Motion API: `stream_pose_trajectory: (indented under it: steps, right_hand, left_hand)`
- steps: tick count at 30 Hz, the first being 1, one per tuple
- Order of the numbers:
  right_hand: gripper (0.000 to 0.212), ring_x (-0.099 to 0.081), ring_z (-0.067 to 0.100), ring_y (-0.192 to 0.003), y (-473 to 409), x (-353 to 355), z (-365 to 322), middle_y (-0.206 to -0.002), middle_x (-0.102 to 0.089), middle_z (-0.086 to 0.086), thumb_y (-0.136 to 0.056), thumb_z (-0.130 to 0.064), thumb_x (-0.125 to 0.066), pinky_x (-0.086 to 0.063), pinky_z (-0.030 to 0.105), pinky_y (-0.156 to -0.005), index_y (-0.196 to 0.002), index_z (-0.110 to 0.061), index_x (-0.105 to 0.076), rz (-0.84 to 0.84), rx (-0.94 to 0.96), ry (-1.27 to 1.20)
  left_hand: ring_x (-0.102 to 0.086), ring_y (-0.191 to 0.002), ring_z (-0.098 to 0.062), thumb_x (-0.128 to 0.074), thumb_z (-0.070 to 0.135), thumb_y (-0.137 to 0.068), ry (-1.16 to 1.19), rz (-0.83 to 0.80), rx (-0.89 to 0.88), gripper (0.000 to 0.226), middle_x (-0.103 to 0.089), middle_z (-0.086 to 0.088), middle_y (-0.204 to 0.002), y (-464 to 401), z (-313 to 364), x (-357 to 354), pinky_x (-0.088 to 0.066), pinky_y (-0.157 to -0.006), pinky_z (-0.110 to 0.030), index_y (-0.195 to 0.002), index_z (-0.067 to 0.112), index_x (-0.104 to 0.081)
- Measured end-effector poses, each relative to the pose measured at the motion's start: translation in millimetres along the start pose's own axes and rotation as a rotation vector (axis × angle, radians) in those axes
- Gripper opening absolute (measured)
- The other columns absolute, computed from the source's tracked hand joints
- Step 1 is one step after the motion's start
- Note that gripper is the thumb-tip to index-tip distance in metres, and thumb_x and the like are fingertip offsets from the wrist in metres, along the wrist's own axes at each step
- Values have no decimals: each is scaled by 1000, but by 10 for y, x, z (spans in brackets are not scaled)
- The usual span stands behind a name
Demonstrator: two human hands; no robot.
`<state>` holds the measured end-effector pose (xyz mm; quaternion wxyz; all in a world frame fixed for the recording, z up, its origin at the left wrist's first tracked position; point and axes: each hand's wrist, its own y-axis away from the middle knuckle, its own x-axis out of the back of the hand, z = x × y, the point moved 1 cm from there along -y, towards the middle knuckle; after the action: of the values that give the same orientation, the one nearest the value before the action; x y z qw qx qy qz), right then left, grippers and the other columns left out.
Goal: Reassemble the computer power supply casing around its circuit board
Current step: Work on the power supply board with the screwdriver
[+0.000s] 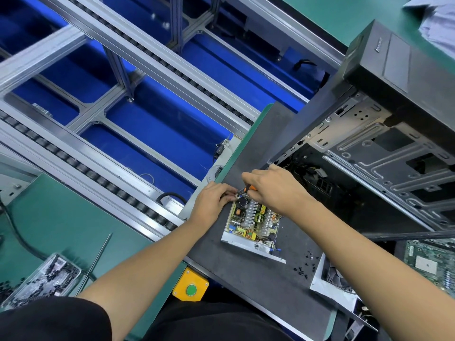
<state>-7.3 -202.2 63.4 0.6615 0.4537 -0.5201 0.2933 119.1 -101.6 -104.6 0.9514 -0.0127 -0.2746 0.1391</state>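
The power supply circuit board (253,221) lies in its open silver metal base (246,244) on a grey mat (258,279). My right hand (273,188) grips an orange-and-black screwdriver (246,190) whose tip is at the board's far corner. My left hand (213,198) rests at that same corner with its fingertips pinched near the screwdriver tip; what they pinch is hidden. Several loose black screws (305,265) lie on the mat to the right of the base. A silver casing part with a fan (332,279) sits partly under my right forearm.
An open computer tower (384,134) lies at the right. A green motherboard (428,262) sits at the right edge. A yellow box with a green button (190,289) is at the bench front. A tray of screws (41,279) and a thin rod (97,262) lie left. A conveyor frame (123,94) runs behind.
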Motion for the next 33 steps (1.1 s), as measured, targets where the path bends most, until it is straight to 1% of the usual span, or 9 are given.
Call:
stream_pose_trajectory:
  steps: [4, 11, 18, 21, 24, 28, 30, 32, 33]
  right_hand:
    - [9, -38, 21, -62, -6, -8, 8, -80, -58, -3, -94, -28, -47, -25, 32, -69, -89, -22, -41, 14, -4, 9]
    - [9, -38, 21, -62, -16, -24, 13, -78, -55, -4, -94, -27, -46, -36, 34, -75, -88, -22, -41, 7, -9, -8]
    - [8, -43, 22, -64, -30, -29, 3, -80, -57, -4, -95, -27, -45, -34, 33, -75, -90, -21, -42, 7, -4, -5]
    - [9, -44, 23, -65, -55, -20, -16, -81, -58, -3, -95, -27, -45, -29, 33, -70, -90, -21, -43, 3, -7, -11]
    - [10, -53, 29, -70, -102, -7, -31, -78, -57, 0, -94, -29, -49, -27, 34, -62, -93, -19, -46, -4, -62, -58]
    - [14, -50, 32, -66, -158, -7, -49, -66, -45, 0, -92, -33, -51, -23, 32, -48, -93, -20, -45, -43, -175, -143]
    - [16, -47, 32, -65, -177, -16, -67, -64, -39, -2, -92, -34, -51, -24, 33, -49, -91, -21, -41, -51, -214, -190]
    - [19, -49, 32, -66, -187, -15, -85, -66, -41, -3, -92, -35, -51, -27, 33, -50, -90, -22, -37, -61, -249, -244]
    - [22, -51, 32, -68, -184, -8, -93, -67, -44, -3, -92, -36, -52, -29, 34, -51, -91, -22, -35, -55, -246, -234]
  left_hand:
    - [-52, -88, -1, -75, 28, -89, 1, 6, -9, 16, -73, 17, -91, 2, -2, 2, -42, -78, -19, -104, 25, -74]
    - [-52, -88, -2, -75, 29, -89, -3, 3, -12, 16, -72, 18, -92, 10, -8, -4, -44, -78, -21, -105, 26, -73]
    - [-51, -88, 0, -76, 28, -89, -3, 0, -12, 16, -72, 18, -92, 4, 3, 5, -43, -78, -19, -105, 25, -73]
    - [-51, -88, 1, -75, 26, -89, 3, -12, -14, 15, -71, 18, -92, 0, 13, 11, -43, -78, -20, -104, 26, -72]
    - [-51, -92, -4, -72, 28, -91, 44, -22, -12, 13, -69, 20, -93, -6, 33, 28, -44, -81, -25, -103, 23, -71]
    - [-48, -95, 0, -74, 37, -88, 83, -27, -55, 24, -56, 28, -96, -76, 132, 124, -36, -82, -12, -109, 24, -68]
    - [-51, -89, 7, -79, 35, -85, 99, -33, -59, 23, -57, 26, -90, -116, 203, 158, -36, -78, -8, -103, 24, -69]
    - [-53, -81, 12, -77, 36, -84, 87, -13, -52, 19, -59, 26, -84, -136, 256, 166, -38, -72, -7, -96, 22, -69]
    - [-52, -77, 10, -75, 34, -86, 70, -6, -47, 18, -63, 22, -84, -145, 266, 168, -40, -69, -10, -94, 19, -70]
